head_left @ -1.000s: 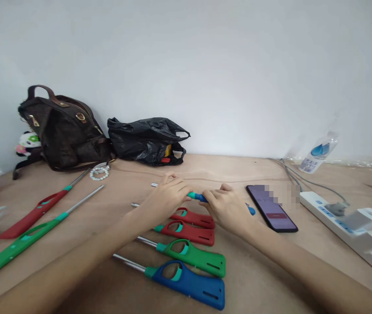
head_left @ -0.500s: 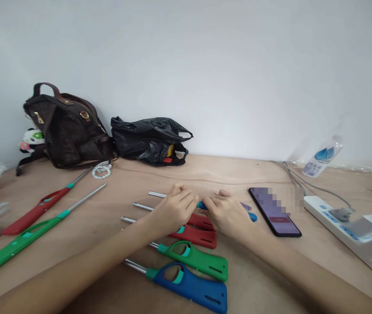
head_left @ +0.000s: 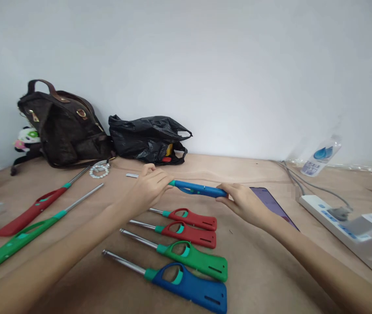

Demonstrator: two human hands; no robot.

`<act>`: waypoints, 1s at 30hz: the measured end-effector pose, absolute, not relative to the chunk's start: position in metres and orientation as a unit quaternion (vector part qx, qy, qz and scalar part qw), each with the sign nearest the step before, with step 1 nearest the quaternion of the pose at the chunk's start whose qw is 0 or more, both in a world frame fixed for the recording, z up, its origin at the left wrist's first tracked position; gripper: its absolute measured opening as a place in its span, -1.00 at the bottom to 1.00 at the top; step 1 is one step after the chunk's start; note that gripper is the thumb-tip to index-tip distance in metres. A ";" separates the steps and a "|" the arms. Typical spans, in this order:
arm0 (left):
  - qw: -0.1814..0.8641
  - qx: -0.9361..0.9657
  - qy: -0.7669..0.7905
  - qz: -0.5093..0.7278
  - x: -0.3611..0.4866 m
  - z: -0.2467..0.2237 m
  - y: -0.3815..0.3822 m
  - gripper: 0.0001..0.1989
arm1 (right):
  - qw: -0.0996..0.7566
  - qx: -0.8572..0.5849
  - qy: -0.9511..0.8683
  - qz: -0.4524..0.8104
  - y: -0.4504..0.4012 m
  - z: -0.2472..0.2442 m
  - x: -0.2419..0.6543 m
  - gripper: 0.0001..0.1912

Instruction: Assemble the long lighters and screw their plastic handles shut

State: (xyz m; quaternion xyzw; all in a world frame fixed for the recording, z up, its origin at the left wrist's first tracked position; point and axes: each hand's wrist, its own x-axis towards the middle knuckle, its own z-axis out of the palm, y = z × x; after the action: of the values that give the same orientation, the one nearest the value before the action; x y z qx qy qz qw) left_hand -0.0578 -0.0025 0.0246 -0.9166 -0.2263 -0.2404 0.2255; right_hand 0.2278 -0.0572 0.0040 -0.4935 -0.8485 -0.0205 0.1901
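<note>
Both hands on one blue lighter (head_left: 202, 189), raised above surface (head_left: 254, 270): left hand (head_left: 153, 185) closed round its front end, right hand (head_left: 240, 201) pinching handle end, four lighters (head_left: 186, 257) lying nearer.

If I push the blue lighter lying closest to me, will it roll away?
Probably not: the blue lighter lies on its side, and its wide handle looks flat. It might slide or swivel, as the handle looks like smooth plastic. The straight metal tube looks stiff, so it likely won't flop.

Open passage between black bag (head_left: 146, 139) and bottle (head_left: 320, 158), except for gray cables (head_left: 318, 186) near bottle
</note>
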 end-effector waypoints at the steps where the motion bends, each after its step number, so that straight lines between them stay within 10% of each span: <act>1: 0.211 -0.923 -0.229 -0.228 -0.060 0.024 -0.001 -0.73 | 0.188 -0.494 -0.849 -0.017 -0.056 0.000 0.232 -0.88; 11: -0.039 -0.957 -0.194 -0.213 0.014 -0.005 -0.011 -0.66 | 0.216 -0.466 -0.857 -0.044 -0.054 -0.029 0.219 -0.90; 30: -0.035 -0.974 -0.145 -0.171 0.015 -0.035 0.004 -0.87 | 0.102 -0.493 -0.837 0.214 -0.091 -0.019 0.243 -0.86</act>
State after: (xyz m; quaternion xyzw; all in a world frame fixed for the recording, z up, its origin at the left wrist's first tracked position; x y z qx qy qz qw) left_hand 0.0145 0.0042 -0.0351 -0.9740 -0.1449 -0.1705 -0.0353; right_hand 0.2429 -0.0914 -0.0189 -0.4932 -0.8371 0.2139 0.1019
